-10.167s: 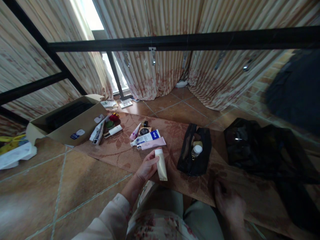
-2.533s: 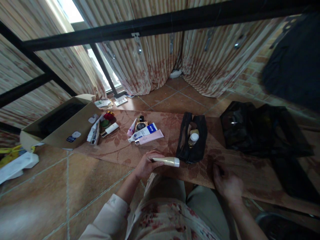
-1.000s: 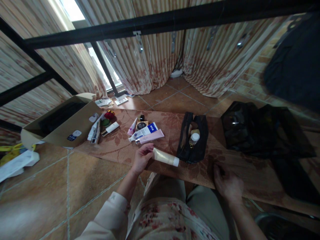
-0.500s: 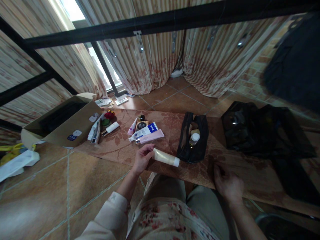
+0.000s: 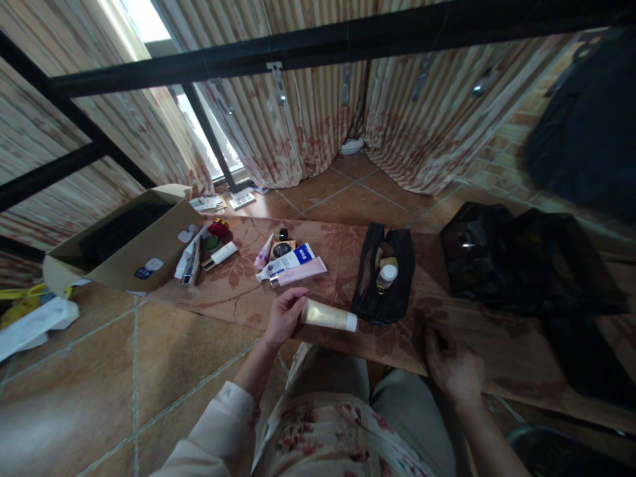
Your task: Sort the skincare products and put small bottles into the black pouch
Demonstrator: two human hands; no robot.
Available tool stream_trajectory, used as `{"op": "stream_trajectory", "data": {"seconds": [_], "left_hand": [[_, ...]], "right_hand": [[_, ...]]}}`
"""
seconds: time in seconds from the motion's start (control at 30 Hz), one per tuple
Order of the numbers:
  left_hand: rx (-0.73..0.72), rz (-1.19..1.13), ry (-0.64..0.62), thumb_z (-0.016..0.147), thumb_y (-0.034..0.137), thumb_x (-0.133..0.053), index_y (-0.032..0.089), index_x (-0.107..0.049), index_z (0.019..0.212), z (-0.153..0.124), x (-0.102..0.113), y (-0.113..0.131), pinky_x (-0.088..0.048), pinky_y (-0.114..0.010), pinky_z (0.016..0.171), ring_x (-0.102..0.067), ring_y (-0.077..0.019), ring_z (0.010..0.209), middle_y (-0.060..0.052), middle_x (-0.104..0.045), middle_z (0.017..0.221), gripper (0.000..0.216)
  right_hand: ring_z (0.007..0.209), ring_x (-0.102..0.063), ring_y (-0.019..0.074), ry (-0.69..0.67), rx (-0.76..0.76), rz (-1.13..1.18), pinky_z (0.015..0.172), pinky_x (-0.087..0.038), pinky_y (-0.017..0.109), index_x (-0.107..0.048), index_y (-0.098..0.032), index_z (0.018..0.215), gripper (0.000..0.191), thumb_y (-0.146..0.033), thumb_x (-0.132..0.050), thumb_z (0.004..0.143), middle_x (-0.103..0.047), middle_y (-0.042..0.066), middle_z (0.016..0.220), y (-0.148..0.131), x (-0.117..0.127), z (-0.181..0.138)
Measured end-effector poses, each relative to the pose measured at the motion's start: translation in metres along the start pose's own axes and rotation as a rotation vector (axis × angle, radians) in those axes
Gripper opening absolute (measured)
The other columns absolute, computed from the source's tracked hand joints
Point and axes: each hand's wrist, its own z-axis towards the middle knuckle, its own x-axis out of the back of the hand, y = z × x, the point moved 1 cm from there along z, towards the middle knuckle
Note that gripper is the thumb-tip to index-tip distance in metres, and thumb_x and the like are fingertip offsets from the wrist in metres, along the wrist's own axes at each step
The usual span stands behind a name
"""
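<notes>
A pale gold squeeze tube [image 5: 328, 315] with a white cap is pinched at its flat end by my left hand [image 5: 285, 317]. Its capped end points right, close to the black mesh pouch [image 5: 362, 291]. Inside the unzipped pouch lies a small jar with a white lid [image 5: 389, 272] among other small items. To the pouch's right, my right hand [image 5: 454, 368] rests at the near edge of the covered bench, loosely curled with a gap between thumb and fingers; nothing shows in it. Beyond my left hand lie a pink tube [image 5: 301, 271] and a white-and-blue tube [image 5: 288, 261].
A cardboard box [image 5: 124, 255] stands open at the bench's left end, beside a white bottle [image 5: 221, 256] and other cosmetics. A larger black mesh bag [image 5: 477, 265] sits on the right. Dark metal rails [image 5: 318, 50] cross in front of the curtains.
The tube in my left hand has turned very slightly, its flat end a little lower. My right hand, the pouch and the other items stay put.
</notes>
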Motion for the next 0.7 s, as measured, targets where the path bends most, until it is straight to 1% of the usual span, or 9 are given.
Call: {"op": "stream_trajectory", "data": {"seconds": [0.2, 0.4, 0.57, 0.7], "left_hand": [[-0.026, 0.052, 0.003, 0.075, 0.032, -0.066, 0.017, -0.069, 0.091, 0.0007, 0.001, -0.0015, -0.044, -0.022, 0.065, -0.055, -0.0127, 0.071, -0.002, -0.064, 0.082, 0.022], [-0.039, 0.021, -0.01, 0.074, 0.028, -0.067, 0.018, -0.069, 0.092, 0.0008, 0.0009, -0.0041, -0.043, -0.022, 0.063, -0.053, -0.0111, 0.067, 0.0, -0.061, 0.078, 0.021], [-0.041, 0.02, -0.02, 0.075, 0.026, -0.066, 0.018, -0.069, 0.092, -0.0008, -0.0009, -0.0014, -0.042, -0.02, 0.061, -0.051, -0.0099, 0.065, 0.001, -0.059, 0.075, 0.019], [-0.044, 0.009, -0.005, 0.076, 0.023, -0.064, 0.018, -0.069, 0.089, -0.0018, -0.001, 0.0008, -0.042, -0.019, 0.064, -0.052, -0.0093, 0.068, 0.0, -0.061, 0.079, 0.015]], "right_hand": [[0.054, -0.049, 0.0121, 0.018, 0.022, 0.006, 0.054, -0.026, 0.023, -0.067, -0.019, 0.103, 0.034, -0.04, -0.046, 0.088, -0.066, 0.008, 0.075, 0.0011, -0.0004, -0.0007], [0.056, -0.05, 0.0123, 0.022, 0.016, 0.01, 0.055, -0.027, 0.023, -0.068, -0.02, 0.104, 0.034, -0.041, -0.047, 0.088, -0.067, 0.007, 0.077, 0.0018, -0.0013, -0.0001], [0.056, -0.052, 0.0131, 0.021, 0.016, -0.006, 0.054, -0.027, 0.023, -0.068, -0.019, 0.102, 0.033, -0.04, -0.048, 0.087, -0.067, 0.007, 0.076, 0.0006, -0.0008, 0.0003], [0.058, -0.054, 0.0139, 0.011, 0.006, -0.001, 0.054, -0.028, 0.022, -0.068, -0.021, 0.101, 0.031, -0.041, -0.047, 0.087, -0.068, 0.007, 0.077, -0.0002, 0.0006, 0.0004]]}}
